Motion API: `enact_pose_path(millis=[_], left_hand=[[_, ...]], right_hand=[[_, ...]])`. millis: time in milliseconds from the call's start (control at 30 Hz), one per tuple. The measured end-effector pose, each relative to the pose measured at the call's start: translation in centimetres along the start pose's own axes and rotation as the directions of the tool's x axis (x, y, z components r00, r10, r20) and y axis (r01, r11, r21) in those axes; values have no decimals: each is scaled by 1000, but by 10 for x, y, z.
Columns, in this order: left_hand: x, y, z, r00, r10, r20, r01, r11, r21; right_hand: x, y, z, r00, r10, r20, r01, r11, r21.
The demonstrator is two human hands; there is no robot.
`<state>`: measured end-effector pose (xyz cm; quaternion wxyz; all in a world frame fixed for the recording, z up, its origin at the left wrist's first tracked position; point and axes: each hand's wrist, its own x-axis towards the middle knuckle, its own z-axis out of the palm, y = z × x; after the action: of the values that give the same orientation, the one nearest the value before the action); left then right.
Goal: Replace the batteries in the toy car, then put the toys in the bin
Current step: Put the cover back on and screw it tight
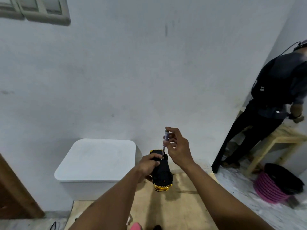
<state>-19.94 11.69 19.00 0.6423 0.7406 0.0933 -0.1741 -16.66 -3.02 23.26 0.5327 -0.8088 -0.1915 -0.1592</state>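
Left hand [148,165] grips upturned car [162,173]; right hand [177,146] pinches screwdriver [165,143]. Light, rigid plastic: hold by its sides.

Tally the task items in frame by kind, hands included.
toy car: 1
screwdriver: 1
white bin: 1
hands: 2, left hand gripping the toy car, right hand pinching the screwdriver
Total: 5

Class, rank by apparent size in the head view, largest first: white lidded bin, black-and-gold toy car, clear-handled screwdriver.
1. white lidded plastic bin
2. black-and-gold toy car
3. slim clear-handled screwdriver
All three differ clearly.
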Motion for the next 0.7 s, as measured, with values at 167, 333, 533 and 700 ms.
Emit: enact_pose_path(millis=[167,333,533,700], left_hand=[[-2,1,-5,1000,-10,-5,10,1000,2],[-2,0,-6,1000,-10,-6,10,1000,3],[3,0,-4,1000,-7,4,7,1000,7],[7,-1,-3,1000,-9,7,9,1000,14]], right_hand=[[2,-5,-3,998,-49,-28,50,998,43],[4,-3,1,995,-90,-51,90,996,-1],[6,3,6,995,-100,-7,100,995,0],[4,7,8,989,-146,-31,146,989,-12]])
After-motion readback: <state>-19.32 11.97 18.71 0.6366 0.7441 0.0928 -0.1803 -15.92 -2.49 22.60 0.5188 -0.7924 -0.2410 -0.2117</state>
